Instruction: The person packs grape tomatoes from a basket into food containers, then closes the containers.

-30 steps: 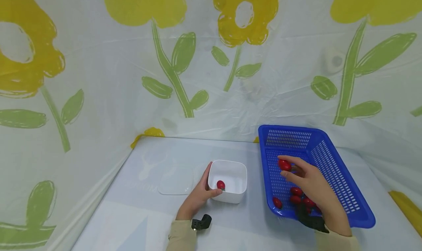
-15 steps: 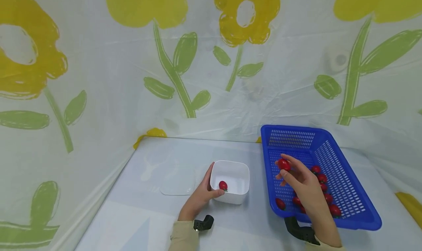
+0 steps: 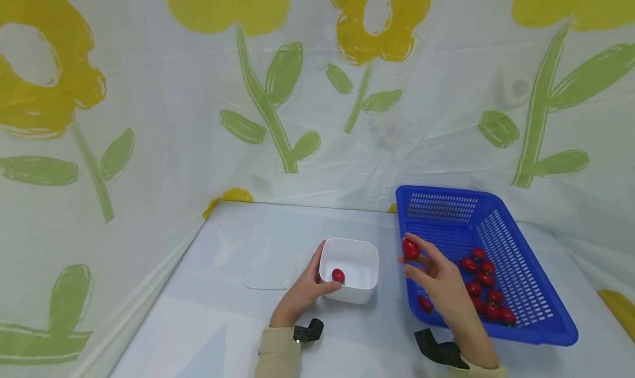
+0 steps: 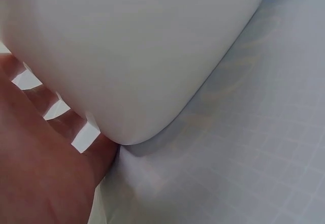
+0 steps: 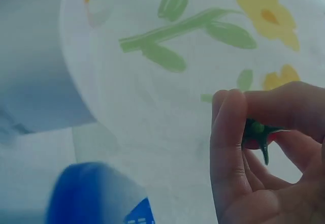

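Head cam: L hand (image 3: pixel 305 292) grips white tub (image 3: pixel 351 297) directly to its R, thumb over near rim, fingers along the side. One cherry tom (image 3: pixel 338 275) inside tub, right by that thumb. R hand (image 3: pixel 444 287) pinches the held tom (image 3: pixel 410 249) btwn thumb & fingertips, over the L edge of blue basket (image 3: pixel 441 190); R wrist cam shows its green stem cap (image 5: pixel 258 129). Loose toms (image 3: pixel 485 279) lie in basket, R of R hand; a lone tom (image 3: pixel 424 304) is L of R hand's heel. Clear flat piece (image 3: pixel 270 273) on table (image 3: pixel 198 312), just L of L hand & a bit beyond. Flower-print sheet (image 3: pixel 188 119) hangs beyond both hands. Blk wrist mount (image 3: pixel 308 330) on L wrist, similar on R.
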A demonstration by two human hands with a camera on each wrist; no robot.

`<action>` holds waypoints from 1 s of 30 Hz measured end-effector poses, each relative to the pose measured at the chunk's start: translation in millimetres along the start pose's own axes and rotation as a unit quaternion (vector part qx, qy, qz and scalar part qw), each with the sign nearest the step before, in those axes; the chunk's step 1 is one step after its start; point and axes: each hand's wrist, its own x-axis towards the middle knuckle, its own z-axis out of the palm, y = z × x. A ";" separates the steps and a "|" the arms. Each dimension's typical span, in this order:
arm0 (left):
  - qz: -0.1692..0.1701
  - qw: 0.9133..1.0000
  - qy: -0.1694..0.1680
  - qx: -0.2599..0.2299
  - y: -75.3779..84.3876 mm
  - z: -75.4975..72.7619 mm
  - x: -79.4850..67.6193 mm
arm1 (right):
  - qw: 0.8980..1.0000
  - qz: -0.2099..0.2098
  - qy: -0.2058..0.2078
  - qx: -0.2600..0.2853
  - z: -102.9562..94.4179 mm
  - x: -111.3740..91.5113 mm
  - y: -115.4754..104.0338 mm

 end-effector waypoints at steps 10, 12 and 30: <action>-0.010 1.000 0.001 0.021 3.3 2.6 -1.3 | 1.000 -0.010 0.019 -0.008 17.6 -0.6 4.5; -0.006 1.000 0.003 0.023 5.0 1.3 -1.6 | 0.999 -0.010 0.023 -0.021 23.7 1.1 3.3; -0.006 1.000 0.004 0.016 -0.2 1.1 -0.1 | 0.942 -0.137 0.027 -0.304 70.4 5.9 15.1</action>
